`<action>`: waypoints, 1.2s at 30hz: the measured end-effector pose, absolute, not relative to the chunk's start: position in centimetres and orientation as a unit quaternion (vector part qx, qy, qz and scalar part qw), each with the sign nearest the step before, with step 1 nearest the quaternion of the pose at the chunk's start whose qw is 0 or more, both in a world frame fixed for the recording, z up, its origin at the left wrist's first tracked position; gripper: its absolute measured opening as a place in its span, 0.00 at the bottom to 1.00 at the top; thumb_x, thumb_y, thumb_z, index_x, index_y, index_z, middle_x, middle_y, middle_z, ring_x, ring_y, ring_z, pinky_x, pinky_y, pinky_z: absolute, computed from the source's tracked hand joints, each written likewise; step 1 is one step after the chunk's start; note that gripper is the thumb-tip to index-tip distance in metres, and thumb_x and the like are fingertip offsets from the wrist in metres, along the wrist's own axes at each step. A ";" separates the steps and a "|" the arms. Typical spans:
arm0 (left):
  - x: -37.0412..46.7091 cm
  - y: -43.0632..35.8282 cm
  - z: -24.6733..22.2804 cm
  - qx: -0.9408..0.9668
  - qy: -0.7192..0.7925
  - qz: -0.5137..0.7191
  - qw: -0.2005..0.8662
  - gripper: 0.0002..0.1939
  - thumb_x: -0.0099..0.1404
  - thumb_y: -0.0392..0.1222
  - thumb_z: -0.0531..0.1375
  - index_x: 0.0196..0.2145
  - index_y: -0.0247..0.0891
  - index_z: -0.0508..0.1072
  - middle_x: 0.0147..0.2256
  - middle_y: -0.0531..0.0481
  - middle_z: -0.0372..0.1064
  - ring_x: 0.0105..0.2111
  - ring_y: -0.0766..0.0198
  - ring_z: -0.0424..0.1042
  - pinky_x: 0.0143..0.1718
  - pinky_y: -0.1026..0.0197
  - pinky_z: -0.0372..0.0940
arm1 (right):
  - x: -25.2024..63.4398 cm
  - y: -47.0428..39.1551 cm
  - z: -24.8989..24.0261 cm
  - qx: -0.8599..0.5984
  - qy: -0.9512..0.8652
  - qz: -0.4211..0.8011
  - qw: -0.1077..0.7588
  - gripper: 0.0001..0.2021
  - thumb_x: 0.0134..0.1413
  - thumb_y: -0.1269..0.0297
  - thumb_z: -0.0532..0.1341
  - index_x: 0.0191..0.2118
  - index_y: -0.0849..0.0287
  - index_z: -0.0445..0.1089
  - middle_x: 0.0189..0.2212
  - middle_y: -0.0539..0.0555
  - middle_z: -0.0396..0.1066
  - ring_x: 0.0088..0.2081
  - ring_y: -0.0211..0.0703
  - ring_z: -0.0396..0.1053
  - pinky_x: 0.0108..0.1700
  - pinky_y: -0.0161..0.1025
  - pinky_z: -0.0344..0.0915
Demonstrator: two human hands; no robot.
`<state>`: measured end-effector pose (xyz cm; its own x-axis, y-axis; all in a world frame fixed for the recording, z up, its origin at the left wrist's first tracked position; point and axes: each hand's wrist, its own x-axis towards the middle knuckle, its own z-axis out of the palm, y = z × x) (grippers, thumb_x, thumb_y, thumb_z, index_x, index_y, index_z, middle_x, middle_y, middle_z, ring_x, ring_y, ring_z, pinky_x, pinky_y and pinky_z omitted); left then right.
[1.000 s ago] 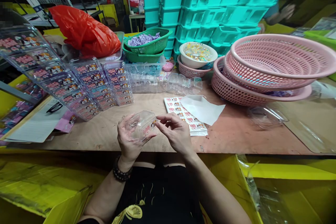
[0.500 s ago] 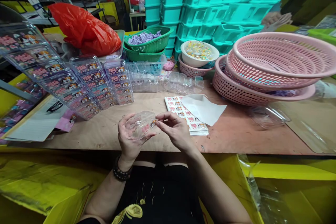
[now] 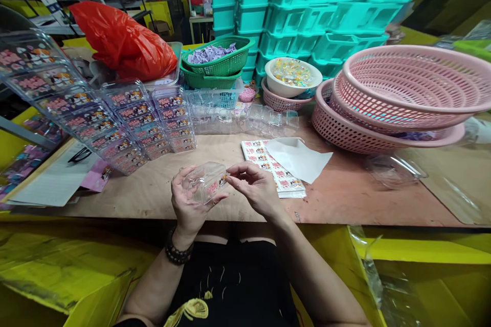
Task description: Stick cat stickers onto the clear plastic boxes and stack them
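My left hand [image 3: 187, 204] is closed around a clear plastic box [image 3: 202, 178], holding it tilted above the front of the table. On the box's near side lies a cat sticker [image 3: 217, 185] with pink lettering. The thumb and forefinger of my right hand [image 3: 255, 186] pinch the sticker's right end, close against the box. Beyond my right hand, a stack of printed sticker sheets [image 3: 261, 152] rests on the table, with a white backing sheet [image 3: 301, 157] lying askew over it.
Stacked stickered boxes [image 3: 132, 117] stand at left near a red plastic bag [image 3: 123, 43]. Clear plastic boxes [image 3: 215, 120] line the back. Green baskets [image 3: 215, 79], a white bowl [image 3: 293, 89] and pink baskets [image 3: 383, 117] stand behind. Turquoise crates [image 3: 291, 20] rise beyond. A clear lid [image 3: 397, 169] lies right.
Both hands keep nearly the same place and grip on the box and sticker. The view has shifted very slightly.
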<state>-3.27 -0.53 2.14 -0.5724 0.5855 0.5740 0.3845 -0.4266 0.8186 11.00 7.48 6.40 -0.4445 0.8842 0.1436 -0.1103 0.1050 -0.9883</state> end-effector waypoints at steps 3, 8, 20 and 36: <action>-3.3 -0.6 2.1 0.453 0.536 0.707 0.082 0.43 0.45 0.52 0.77 0.54 0.41 0.63 0.52 0.42 0.67 0.46 0.56 0.77 0.44 0.54 0.76 | 11.1 7.7 6.6 -0.308 -0.599 0.621 0.401 0.16 0.43 0.50 0.73 0.33 0.56 0.76 0.30 0.51 0.75 0.33 0.40 0.72 0.38 0.41 0.70; -3.4 -0.8 2.2 0.451 0.547 0.699 0.095 0.44 0.44 0.56 0.76 0.53 0.41 0.62 0.51 0.41 0.67 0.48 0.53 0.76 0.45 0.53 0.76 | 11.3 8.5 7.0 -0.275 -0.595 0.662 0.364 0.17 0.41 0.53 0.75 0.31 0.58 0.74 0.29 0.49 0.73 0.32 0.38 0.72 0.37 0.38 0.69; -3.9 -0.6 2.0 0.457 0.545 0.694 0.116 0.44 0.44 0.56 0.76 0.53 0.41 0.63 0.52 0.41 0.67 0.47 0.53 0.76 0.46 0.52 0.75 | 11.6 10.7 8.2 -0.263 -0.629 0.678 0.275 0.19 0.38 0.51 0.76 0.26 0.60 0.72 0.24 0.48 0.73 0.26 0.35 0.69 0.30 0.35 0.65; -4.6 -0.3 1.8 0.455 0.501 0.708 0.202 0.41 0.45 0.56 0.76 0.50 0.42 0.62 0.55 0.38 0.65 0.49 0.54 0.76 0.43 0.56 0.76 | 11.4 10.7 7.9 -0.219 -0.782 0.467 0.349 0.05 0.52 0.66 0.63 0.28 0.56 0.68 0.26 0.49 0.70 0.29 0.38 0.67 0.35 0.38 0.64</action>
<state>-4.62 -0.27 1.81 -0.5039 0.7419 0.4424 0.1710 -0.4163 0.8930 11.38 10.67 7.93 -0.6609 0.6682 0.3416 0.0160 0.4676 -0.8838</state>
